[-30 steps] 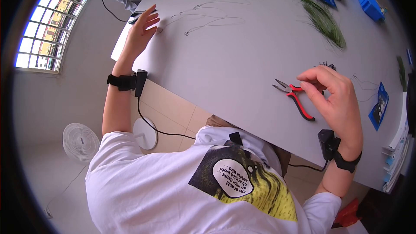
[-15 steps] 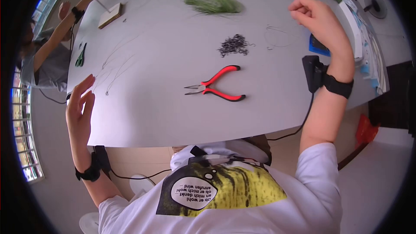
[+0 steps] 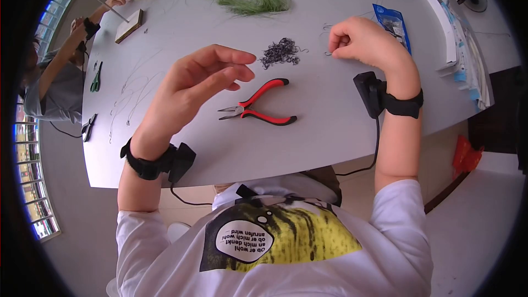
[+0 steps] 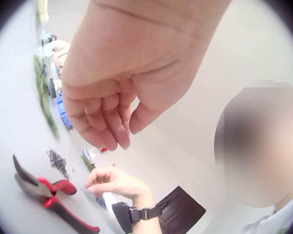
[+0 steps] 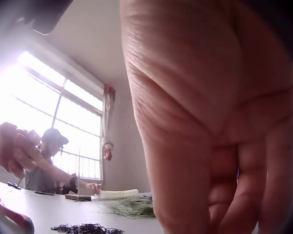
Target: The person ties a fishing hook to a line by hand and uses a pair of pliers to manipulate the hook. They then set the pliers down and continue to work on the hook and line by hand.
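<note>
My left hand (image 3: 184, 91) hovers over the table, fingers loosely bent, with nothing visible in it. Its fingertips point at a pile of small dark hooks (image 3: 281, 53). Below that pile lie red-and-black pliers (image 3: 269, 118), handles spread and jaws slightly apart; neither hand touches them. To the right of the pile is my right hand (image 3: 371, 44), fingers loosely curled and thumb near the index finger. No object shows in it. Beside its fingertips a small hook (image 3: 328, 53) lies on the table. In the left wrist view my left hand (image 4: 127, 73) hangs above the pliers (image 4: 63, 207).
Green strands (image 3: 247, 0) lie at the back, a blue packet (image 3: 393, 25) behind my right hand. Hooks on thin lines (image 3: 129, 99) are spread at the left, near green-handled scissors (image 3: 96, 80). A wooden block with a rod (image 3: 129, 26) stands by another person (image 3: 58, 82).
The head view has turned. My left hand has come in from the table's left edge toward the hook pile. My right hand, first above the pliers, then farther right, is now closer to the pile.
</note>
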A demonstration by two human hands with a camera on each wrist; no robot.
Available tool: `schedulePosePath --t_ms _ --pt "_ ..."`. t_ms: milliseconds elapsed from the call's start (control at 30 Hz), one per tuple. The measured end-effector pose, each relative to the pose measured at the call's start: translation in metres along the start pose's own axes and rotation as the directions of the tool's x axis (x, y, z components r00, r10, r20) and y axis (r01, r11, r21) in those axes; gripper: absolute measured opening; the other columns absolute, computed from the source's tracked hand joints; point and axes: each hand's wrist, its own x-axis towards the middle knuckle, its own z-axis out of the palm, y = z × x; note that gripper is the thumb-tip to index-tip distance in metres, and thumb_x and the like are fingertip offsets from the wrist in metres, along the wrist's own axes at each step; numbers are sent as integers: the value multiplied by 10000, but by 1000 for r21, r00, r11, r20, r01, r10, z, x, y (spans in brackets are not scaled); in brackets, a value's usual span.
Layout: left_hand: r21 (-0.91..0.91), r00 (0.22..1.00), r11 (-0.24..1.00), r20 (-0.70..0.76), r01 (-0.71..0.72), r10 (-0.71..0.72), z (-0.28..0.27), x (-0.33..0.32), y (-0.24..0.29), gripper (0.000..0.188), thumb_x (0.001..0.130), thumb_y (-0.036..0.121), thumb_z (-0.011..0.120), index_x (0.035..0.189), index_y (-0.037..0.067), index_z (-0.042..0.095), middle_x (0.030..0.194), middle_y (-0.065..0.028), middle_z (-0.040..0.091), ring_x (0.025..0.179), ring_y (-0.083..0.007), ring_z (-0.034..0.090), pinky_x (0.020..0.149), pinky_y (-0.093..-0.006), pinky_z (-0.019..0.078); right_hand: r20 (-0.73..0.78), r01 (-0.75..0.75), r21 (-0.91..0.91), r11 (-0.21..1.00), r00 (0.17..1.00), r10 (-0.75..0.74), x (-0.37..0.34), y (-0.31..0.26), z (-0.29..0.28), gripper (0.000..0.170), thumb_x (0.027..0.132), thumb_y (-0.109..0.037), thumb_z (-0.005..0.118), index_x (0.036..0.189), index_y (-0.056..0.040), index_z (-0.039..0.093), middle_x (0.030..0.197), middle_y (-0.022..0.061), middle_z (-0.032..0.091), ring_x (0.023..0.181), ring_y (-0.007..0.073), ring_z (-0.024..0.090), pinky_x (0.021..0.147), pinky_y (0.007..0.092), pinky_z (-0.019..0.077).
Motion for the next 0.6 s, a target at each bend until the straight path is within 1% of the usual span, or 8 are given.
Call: schedulePosePath --t_ms 33,100,200,333,433,500,533,600 --pt "-12 999 999 17 43 -42 2 3 -5 228 977 136 544 1160 19 613 1001 -67 663 970 -139 631 861 -295 489 5 1 2 1000 1000 -1 1 1 1 93 729 -47 679 797 12 652 679 59 635 617 141 573 583 280 452" --pt "-23 998 998 5 65 -65 2 3 -13 227 980 139 540 1162 24 612 1000 -60 663 965 -132 627 865 -287 483 -29 -32 -69 997 999 31 4 1 4 95 719 -43 679 785 18 649 661 78 629 608 154 578 580 289 458" --pt "-53 995 994 -14 99 -100 -2 0 -21 228 986 153 532 1162 32 612 993 -46 662 952 -113 616 871 -274 472 -12 -79 -120 990 997 78 7 -4 7 102 713 -43 678 781 27 645 647 90 621 605 159 579 578 293 457" --pt "-71 992 992 -62 107 -111 -9 -3 -28 227 991 174 529 1153 37 611 992 -40 658 959 -108 613 865 -272 472 -16 -67 -187 980 998 65 7 -6 9 92 730 -49 668 772 30 644 633 96 620 596 160 574 570 294 449" --pt "-92 991 992 -88 89 -97 -12 -4 -31 228 992 173 538 1158 39 614 1024 -35 654 966 -99 608 865 -270 470 38 -33 -138 990 999 38 7 -12 11 107 774 -65 651 781 36 618 644 81 596 598 144 562 554 289 436" --pt "-118 987 990 -128 81 -96 -9 -5 -32 228 991 166 547 1165 37 618 1049 -31 652 968 -92 604 867 -270 469 -35 70 -10 997 997 -70 1 -29 10 112 835 -83 628 820 22 592 696 47 577 613 110 552 535 257 415" --pt "-109 988 993 -142 48 -64 -8 -4 -32 230 986 161 552 1173 38 604 1095 -39 641 976 -102 606 855 -267 473 -17 98 -10 995 995 -99 0 -39 12 112 835 -83 628 820 22 592 696 47 577 613 110 552 535 257 415" --pt "-91 981 995 -187 28 -44 -6 -5 -30 233 981 156 557 1180 39 591 1140 -46 630 983 -112 609 843 -264 477 -25 177 224 958 984 -176 0 -64 21 153 868 -142 622 886 6 586 725 56 597 644 150 590 574 274 439"
